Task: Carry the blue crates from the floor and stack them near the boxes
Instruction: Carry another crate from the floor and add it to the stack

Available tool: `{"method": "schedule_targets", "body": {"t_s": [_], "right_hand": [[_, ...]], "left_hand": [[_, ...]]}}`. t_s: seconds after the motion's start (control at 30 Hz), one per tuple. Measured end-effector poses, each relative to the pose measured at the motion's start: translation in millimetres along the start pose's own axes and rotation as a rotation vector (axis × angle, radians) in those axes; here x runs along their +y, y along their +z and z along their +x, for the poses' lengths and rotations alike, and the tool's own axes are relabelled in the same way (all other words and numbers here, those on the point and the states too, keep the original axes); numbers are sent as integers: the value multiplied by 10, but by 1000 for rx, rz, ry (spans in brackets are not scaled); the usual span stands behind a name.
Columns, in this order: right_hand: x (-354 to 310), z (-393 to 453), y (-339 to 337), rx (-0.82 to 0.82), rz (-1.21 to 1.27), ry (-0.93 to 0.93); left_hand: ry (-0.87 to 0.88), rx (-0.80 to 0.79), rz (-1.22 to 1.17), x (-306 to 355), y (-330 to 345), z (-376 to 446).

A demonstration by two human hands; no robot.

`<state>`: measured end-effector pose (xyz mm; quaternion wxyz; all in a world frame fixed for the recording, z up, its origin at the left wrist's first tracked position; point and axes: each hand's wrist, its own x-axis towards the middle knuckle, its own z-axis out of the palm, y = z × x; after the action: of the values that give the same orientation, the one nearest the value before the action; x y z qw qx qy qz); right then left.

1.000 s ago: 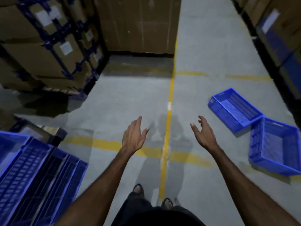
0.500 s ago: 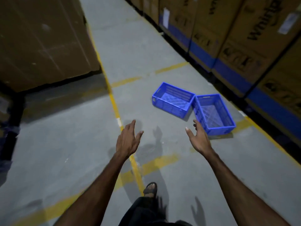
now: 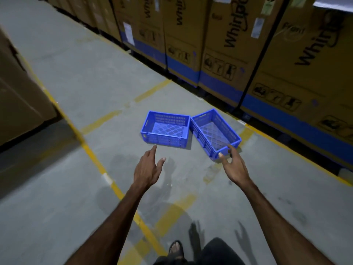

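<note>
Since half a second ago the two blue perforated plastic crates (image 3: 165,129) (image 3: 215,131) have drawn nearer, side by side on the grey concrete floor (image 3: 80,77). Left hand (image 3: 147,169) and right hand (image 3: 234,166), each grip empty with fingers spread, reach just short of them.

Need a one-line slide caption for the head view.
Both open hands, left and right, reach toward two empty blue crates on the warehouse floor.
</note>
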<state>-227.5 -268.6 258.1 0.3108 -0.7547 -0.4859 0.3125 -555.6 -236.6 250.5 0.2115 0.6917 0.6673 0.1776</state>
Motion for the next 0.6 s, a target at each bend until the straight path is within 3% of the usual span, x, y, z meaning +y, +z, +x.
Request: {"method": "schedule_targets", "body": {"t_s": [0.3,0.6], "right_hand": [[81,662,59,4,10,67],[30,2060,262,-99,40,39]], "left_hand": [[-34,-72,-17,32,173,729],[-154,-29,31,2,258,1732]]}}
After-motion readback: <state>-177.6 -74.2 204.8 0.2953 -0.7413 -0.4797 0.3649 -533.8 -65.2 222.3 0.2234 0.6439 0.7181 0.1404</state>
